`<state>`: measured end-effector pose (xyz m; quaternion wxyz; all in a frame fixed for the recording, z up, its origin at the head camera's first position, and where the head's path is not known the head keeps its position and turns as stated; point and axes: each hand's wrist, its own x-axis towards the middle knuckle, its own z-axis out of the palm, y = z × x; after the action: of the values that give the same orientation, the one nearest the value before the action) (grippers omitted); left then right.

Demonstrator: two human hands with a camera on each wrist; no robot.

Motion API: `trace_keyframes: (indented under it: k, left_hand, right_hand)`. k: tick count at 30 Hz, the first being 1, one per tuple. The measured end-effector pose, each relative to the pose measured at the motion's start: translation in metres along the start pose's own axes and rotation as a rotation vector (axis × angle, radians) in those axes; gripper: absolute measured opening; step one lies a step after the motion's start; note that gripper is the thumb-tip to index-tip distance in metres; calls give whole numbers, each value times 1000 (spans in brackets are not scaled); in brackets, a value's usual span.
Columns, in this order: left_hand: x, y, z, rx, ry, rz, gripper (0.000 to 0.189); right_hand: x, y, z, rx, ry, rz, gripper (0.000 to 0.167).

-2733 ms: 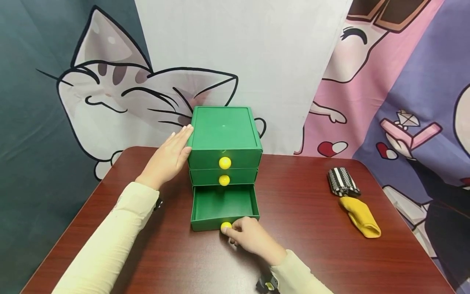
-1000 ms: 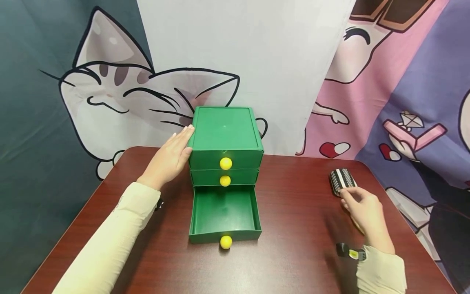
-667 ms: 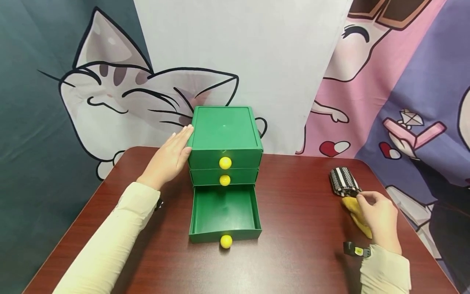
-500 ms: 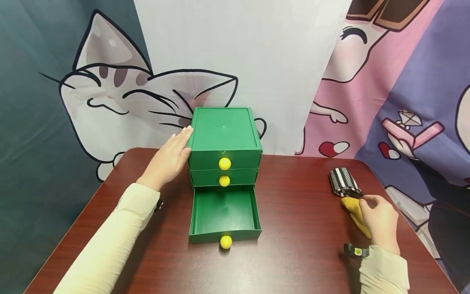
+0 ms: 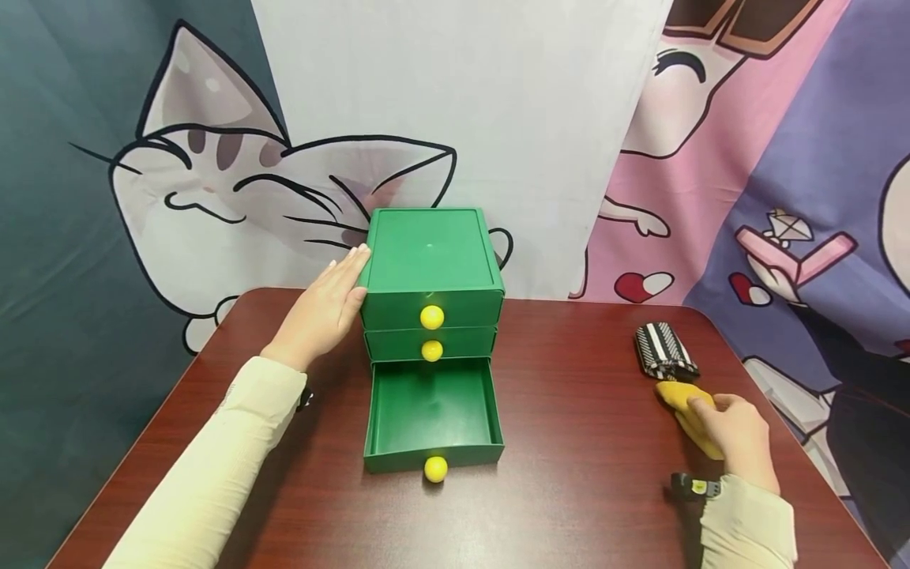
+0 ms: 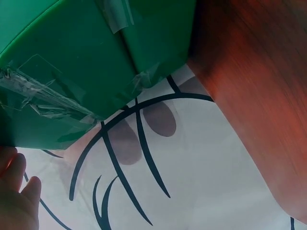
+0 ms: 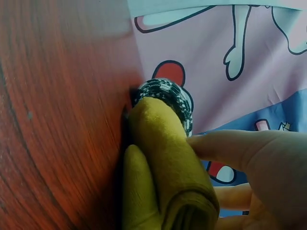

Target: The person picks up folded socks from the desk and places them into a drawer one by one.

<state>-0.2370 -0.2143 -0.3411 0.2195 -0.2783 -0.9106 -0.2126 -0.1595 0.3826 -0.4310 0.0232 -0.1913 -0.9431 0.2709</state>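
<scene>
On the table stands a green chest of drawers (image 5: 434, 249) with yellow knobs. Its bottom drawer (image 5: 434, 411) is pulled out and holds nothing. My left hand (image 5: 316, 316) rests with straight fingers against the chest's left side; in the left wrist view, fingertips (image 6: 19, 179) show beside the green wall. At the right, my right hand (image 5: 735, 435) pinches a folded yellow sock (image 5: 686, 395) on the table. In the right wrist view, the thumb touches the sock's side (image 7: 168, 153), while the other fingertips are partly hidden behind it.
A folded black-and-white patterned sock (image 5: 664, 352) lies just beyond the yellow one. The reddish-brown table (image 5: 569, 442) ends at a cartoon-printed cloth backdrop (image 5: 469, 95). Clear tape (image 6: 53, 96) is stuck to the chest's side.
My right hand left the bottom drawer's knob, after the drawer came further out, and went right to the socks. It has since shifted slightly nearer onto the yellow sock. My left hand stayed put.
</scene>
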Motion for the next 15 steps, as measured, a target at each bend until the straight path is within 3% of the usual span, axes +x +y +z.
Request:
trace_keyframes:
  k: [15]
  left_hand:
    - [1, -3, 2, 0, 2, 0, 62]
  right_hand:
    - [-1, -7, 1, -9, -53, 16, 75]
